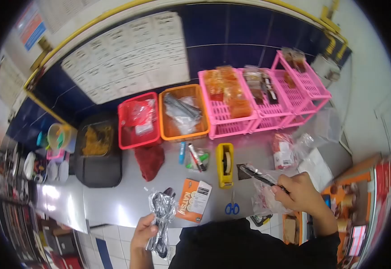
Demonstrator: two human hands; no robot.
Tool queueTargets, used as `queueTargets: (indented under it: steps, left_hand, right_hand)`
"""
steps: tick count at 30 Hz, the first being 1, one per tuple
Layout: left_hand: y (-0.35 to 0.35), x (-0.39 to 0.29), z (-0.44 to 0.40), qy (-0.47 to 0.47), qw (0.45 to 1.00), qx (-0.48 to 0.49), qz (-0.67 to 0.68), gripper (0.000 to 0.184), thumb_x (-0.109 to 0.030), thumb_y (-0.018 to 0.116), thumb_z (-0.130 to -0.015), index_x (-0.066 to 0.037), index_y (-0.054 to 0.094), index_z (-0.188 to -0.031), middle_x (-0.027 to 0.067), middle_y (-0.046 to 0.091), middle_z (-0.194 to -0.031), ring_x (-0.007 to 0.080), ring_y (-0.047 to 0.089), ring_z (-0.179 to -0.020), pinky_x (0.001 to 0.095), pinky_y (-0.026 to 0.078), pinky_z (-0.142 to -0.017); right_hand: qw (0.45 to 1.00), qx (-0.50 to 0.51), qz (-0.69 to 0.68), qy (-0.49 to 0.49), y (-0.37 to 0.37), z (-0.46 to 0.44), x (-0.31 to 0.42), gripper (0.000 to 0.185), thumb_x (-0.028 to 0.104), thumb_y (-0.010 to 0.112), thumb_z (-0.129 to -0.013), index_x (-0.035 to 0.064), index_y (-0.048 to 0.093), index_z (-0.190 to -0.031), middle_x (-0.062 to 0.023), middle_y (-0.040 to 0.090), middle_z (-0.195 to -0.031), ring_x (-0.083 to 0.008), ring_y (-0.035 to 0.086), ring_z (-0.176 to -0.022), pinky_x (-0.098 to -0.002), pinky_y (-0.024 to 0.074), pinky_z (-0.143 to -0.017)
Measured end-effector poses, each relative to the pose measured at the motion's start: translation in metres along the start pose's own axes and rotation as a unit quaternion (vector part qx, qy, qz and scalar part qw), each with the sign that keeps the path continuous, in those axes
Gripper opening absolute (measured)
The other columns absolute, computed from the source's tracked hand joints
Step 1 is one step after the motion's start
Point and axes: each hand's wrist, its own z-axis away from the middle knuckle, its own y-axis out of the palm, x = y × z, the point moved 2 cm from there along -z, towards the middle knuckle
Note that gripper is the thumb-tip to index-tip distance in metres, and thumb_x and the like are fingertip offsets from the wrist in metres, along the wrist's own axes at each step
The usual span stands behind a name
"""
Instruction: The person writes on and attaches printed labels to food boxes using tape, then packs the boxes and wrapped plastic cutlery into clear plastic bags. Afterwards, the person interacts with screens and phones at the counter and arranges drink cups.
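My left hand (145, 231) is closed on a clear plastic packet (161, 222) with dark utensils inside, at the front edge of the metal counter. At the right, my right hand (296, 193) grips a thin black utensil (265, 180), which looks wrapped in clear plastic. Under and beside that hand lies a crumpled clear plastic bag (265, 199). Between the hands are an orange and white printed box (194, 200), blue-handled scissors (232, 208) and a yellow tape dispenser (225, 166).
Along the wall stand a red basket (121, 125), an orange basket (161, 119) and pink racks (231, 128) with sauce packets. A dark red cloth (149, 161), markers (182, 153), a black tray (97, 172) and a red-and-white packet (284, 152) lie on the counter (128, 197).
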Motion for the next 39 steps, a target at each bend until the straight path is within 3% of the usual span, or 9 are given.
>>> queueTargets:
  steps: [6,9,12,15,20,23,30,35,39]
  left_hand:
    - [0.013,0.03,-0.018,0.006,0.999,-0.02,0.034,0.078,-0.048,0.078,-0.079,0.01,0.053,-0.125,0.0076,0.063,-0.073,0.0154,0.061,-0.05,0.0255,0.049,-0.044]
    - [0.024,0.028,-0.03,0.009,1.0,-0.01,0.017,0.074,-0.047,0.076,-0.081,0.008,0.053,-0.126,0.0097,0.065,-0.076,0.0172,0.064,-0.057,0.0265,0.052,-0.05]
    - [0.05,0.028,-0.047,0.005,1.0,-0.029,0.005,0.07,-0.036,0.079,-0.078,0.008,0.054,-0.126,0.0104,0.065,-0.081,0.0176,0.065,-0.067,0.0298,0.055,-0.063]
    - [0.076,0.029,-0.053,0.03,0.982,0.039,0.18,0.076,0.004,0.077,-0.073,0.005,0.044,-0.141,0.0073,0.063,-0.098,0.0203,0.063,-0.094,0.0316,0.049,-0.088]
    - [0.106,0.026,-0.054,0.068,0.989,-0.078,0.101,0.033,0.002,0.073,-0.084,-0.002,0.056,-0.112,0.0061,0.063,-0.099,0.0144,0.062,-0.091,0.029,0.049,-0.083]
    - [0.115,0.011,-0.049,0.069,0.992,-0.103,0.036,0.022,-0.001,0.072,-0.089,-0.006,0.053,-0.1,0.0047,0.064,-0.097,0.0117,0.062,-0.089,0.0267,0.05,-0.079]
    - [0.117,0.01,-0.04,0.111,0.979,-0.138,-0.107,0.031,0.003,0.076,-0.082,-0.006,0.05,-0.096,0.0089,0.064,-0.094,0.0149,0.064,-0.085,0.0307,0.053,-0.08]
    - [0.114,0.017,-0.056,0.005,0.978,-0.069,0.195,0.024,-0.001,0.071,-0.086,-0.003,0.055,-0.103,0.0132,0.068,-0.1,0.0176,0.066,-0.093,0.0318,0.052,-0.085]
    - [0.108,0.026,-0.055,0.019,0.975,-0.023,0.22,0.023,0.0,0.07,-0.086,-0.003,0.056,-0.104,0.0155,0.069,-0.101,0.02,0.066,-0.095,0.0339,0.052,-0.089]
  right_hand:
    - [1.0,-0.003,0.026,0.01,0.006,0.002,-0.017,0.021,0.019,0.067,-0.086,0.0059,0.056,-0.072,-0.0118,0.054,-0.052,-0.0313,0.057,-0.045,-0.0392,0.0436,-0.046]
    - [0.995,-0.069,0.035,0.068,0.032,-0.005,-0.049,0.02,0.019,0.068,-0.085,0.0057,0.06,-0.073,-0.0123,0.054,-0.053,-0.0315,0.057,-0.045,-0.0396,0.044,-0.047]
    - [0.995,-0.09,0.006,0.045,0.043,-0.007,-0.042,0.017,0.018,0.07,-0.084,0.0059,0.063,-0.074,-0.011,0.054,-0.053,-0.0317,0.057,-0.045,-0.0389,0.044,-0.048]
    - [0.99,-0.047,-0.128,-0.027,0.049,-0.015,0.012,0.016,0.017,0.071,-0.083,0.006,0.064,-0.074,-0.0087,0.056,-0.052,-0.0293,0.057,-0.045,-0.0364,0.044,-0.048]
    - [0.968,0.027,-0.238,-0.069,0.076,-0.021,0.049,0.02,0.02,0.073,-0.084,0.0079,0.064,-0.07,-0.0068,0.057,-0.052,-0.0247,0.057,-0.045,-0.0344,0.0434,-0.046]
    - [0.965,0.059,-0.243,-0.074,0.085,-0.019,0.051,0.02,0.018,0.072,-0.086,0.0071,0.064,-0.071,-0.0049,0.06,-0.053,-0.0204,0.059,-0.045,-0.0309,0.044,-0.045]
    - [0.931,0.118,-0.346,-0.008,0.086,-0.017,0.053,0.023,0.016,0.069,-0.09,0.0045,0.062,-0.071,-0.0027,0.065,-0.057,-0.0121,0.063,-0.047,-0.0259,0.0449,-0.044]
    - [0.913,0.114,-0.392,-0.004,0.087,-0.017,0.054,0.022,0.014,0.068,-0.091,0.0038,0.062,-0.072,-0.0027,0.064,-0.056,-0.0105,0.062,-0.047,-0.0247,0.0437,-0.044]
    - [0.897,0.154,-0.414,0.011,0.082,-0.017,0.05,0.022,0.019,0.067,-0.094,0.0043,0.064,-0.078,-0.0027,0.067,-0.061,-0.012,0.064,-0.049,-0.0254,0.0452,-0.045]
